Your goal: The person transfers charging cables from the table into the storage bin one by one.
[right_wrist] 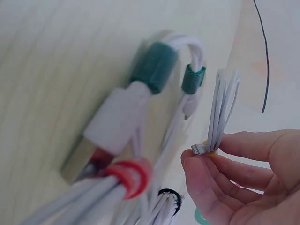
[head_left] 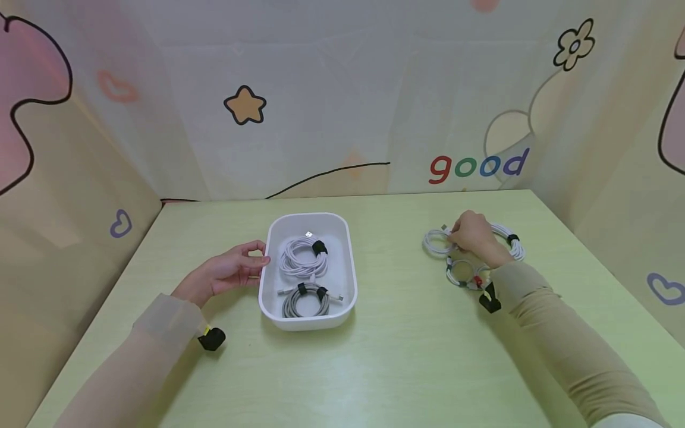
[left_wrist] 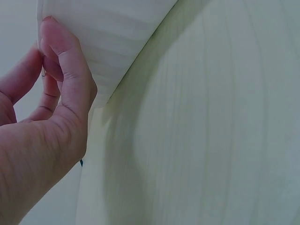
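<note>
My left hand (head_left: 231, 272) pinches the left rim of a white plastic tray (head_left: 310, 324) between thumb and fingers; the left wrist view shows the fingers on the tray's side (left_wrist: 122, 37). Inside lie a coiled white cable (head_left: 286, 266) with a black strap and, in front of it, a coiled grey cable (head_left: 288, 307) with two black straps. My right hand (head_left: 472, 232) pinches a small white coiled cable (right_wrist: 215, 112) by its yellow tie, its plug beside the thumb. Below that hand lies a white cable with green ties (right_wrist: 154, 65) and a red tie (right_wrist: 136, 178).
Another coiled white cable (head_left: 520, 251) with a black strap lies just right of my right hand. The pale green table (head_left: 385, 356) ends at a printed curtain (head_left: 332, 119) behind, with curtain at both sides too.
</note>
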`<state>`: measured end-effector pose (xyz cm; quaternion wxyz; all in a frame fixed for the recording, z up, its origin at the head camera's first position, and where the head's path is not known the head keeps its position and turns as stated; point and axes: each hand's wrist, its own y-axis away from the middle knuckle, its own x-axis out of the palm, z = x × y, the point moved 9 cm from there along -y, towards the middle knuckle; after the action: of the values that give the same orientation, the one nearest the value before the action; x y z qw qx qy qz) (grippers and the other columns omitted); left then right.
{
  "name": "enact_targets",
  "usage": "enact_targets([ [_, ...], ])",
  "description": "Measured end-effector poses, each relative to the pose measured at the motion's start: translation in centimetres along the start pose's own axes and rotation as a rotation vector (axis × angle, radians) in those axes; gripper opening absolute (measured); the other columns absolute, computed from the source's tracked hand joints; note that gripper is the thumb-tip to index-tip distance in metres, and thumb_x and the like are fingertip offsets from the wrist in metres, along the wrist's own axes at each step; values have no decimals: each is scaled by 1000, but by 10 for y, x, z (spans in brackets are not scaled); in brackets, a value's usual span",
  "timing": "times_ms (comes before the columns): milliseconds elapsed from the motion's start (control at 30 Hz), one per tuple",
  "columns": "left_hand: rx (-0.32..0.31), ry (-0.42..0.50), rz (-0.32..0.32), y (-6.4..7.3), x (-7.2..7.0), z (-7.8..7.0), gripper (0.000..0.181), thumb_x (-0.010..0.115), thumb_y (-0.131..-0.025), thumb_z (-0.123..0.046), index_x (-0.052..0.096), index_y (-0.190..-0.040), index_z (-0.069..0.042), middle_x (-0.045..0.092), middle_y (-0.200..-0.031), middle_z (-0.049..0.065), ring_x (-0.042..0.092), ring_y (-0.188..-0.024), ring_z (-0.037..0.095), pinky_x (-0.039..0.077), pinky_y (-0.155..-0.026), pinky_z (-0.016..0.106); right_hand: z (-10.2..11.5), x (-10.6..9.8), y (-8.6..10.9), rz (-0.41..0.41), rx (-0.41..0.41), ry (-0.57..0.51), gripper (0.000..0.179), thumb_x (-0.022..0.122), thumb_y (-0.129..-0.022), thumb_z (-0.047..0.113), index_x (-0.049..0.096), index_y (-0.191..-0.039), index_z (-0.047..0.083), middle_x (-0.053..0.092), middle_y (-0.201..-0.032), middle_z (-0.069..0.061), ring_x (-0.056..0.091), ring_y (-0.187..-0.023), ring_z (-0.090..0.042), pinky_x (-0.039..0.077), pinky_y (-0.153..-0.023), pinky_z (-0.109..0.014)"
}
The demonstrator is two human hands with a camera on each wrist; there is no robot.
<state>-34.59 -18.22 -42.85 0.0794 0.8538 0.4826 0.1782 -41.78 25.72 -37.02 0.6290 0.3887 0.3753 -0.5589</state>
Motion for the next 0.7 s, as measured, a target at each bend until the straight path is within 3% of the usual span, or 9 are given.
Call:
enact_targets([
  [700, 4, 1, 11, 2, 3, -1, 10, 51, -98, -6, 48, -100, -15, 59, -97, 0, 64, -84, 12, 57, -75, 28, 45, -3, 7, 25, -61, -54, 20, 66, -88, 11, 70, -94, -8, 70, -70, -14, 63, -55, -15, 46, -52, -19],
])
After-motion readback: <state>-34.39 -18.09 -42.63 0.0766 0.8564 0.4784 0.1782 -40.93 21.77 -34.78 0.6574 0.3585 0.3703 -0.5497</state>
